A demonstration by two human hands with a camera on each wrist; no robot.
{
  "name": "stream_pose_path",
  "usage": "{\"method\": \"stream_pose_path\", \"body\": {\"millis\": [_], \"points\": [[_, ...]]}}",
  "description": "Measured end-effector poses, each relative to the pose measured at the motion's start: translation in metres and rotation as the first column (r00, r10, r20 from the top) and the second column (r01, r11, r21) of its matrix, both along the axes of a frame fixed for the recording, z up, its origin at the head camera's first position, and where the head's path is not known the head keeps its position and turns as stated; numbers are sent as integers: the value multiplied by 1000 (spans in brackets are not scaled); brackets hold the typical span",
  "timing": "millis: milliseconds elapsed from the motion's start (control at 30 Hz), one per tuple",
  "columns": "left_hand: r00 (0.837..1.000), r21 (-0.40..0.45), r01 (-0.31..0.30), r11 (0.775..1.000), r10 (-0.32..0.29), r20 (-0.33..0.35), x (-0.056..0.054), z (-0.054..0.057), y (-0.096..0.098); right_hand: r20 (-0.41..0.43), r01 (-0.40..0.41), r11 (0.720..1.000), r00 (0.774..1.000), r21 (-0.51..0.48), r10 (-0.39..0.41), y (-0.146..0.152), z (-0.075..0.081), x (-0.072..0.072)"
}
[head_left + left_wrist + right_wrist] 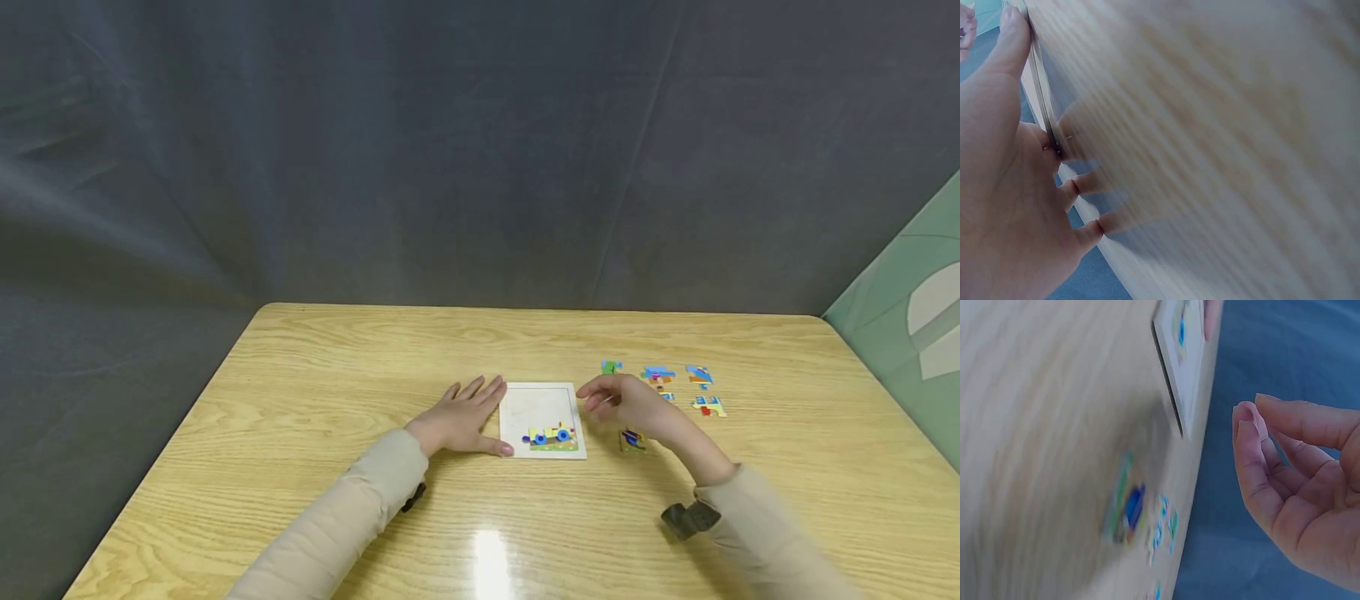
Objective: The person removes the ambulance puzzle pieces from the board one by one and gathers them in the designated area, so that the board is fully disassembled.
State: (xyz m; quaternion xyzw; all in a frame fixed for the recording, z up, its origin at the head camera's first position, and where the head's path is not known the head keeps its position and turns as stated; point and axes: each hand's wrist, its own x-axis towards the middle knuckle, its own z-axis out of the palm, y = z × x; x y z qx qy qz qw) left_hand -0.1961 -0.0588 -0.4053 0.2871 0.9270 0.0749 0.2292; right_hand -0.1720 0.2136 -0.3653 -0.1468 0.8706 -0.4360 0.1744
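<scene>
A square white puzzle tray (540, 400) lies on the table, with joined pieces showing a yellow and blue vehicle (552, 437) along its lower right side. My left hand (467, 419) rests flat at the tray's left edge, fingers spread, thumb touching the lower left corner. Just past the tray's right edge, my right hand (633, 404) hovers above the table. Its fingers are loosely bent, the thumb (1310, 419) near the index fingertip, and no piece shows between them in the right wrist view. Below that hand lies a loose puzzle piece (632, 439) with dark blue and green.
Several more loose pieces lie to the right, among them a green and blue one (611, 367), a blue and orange one (700, 376) and a yellow and red one (708, 407). The wooden table (337, 358) ends at a dark curtain (450, 167).
</scene>
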Motion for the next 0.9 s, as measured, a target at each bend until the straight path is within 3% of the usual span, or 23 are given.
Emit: {"method": "stream_pose_path", "body": {"millis": [433,633,900], "points": [[1000,-6,-20,1000,20,-2,-1,-2,1,-14,-123,992,992,17,123,-38,-20,1],[1000,10,-21,1000,21,3,-1,-1,0,-26,-108,989,993,98,111,-45,-19,4],[1000,11,-18,1000,18,7,0,0,0,-67,-151,969,984,198,167,-49,-21,5]]}}
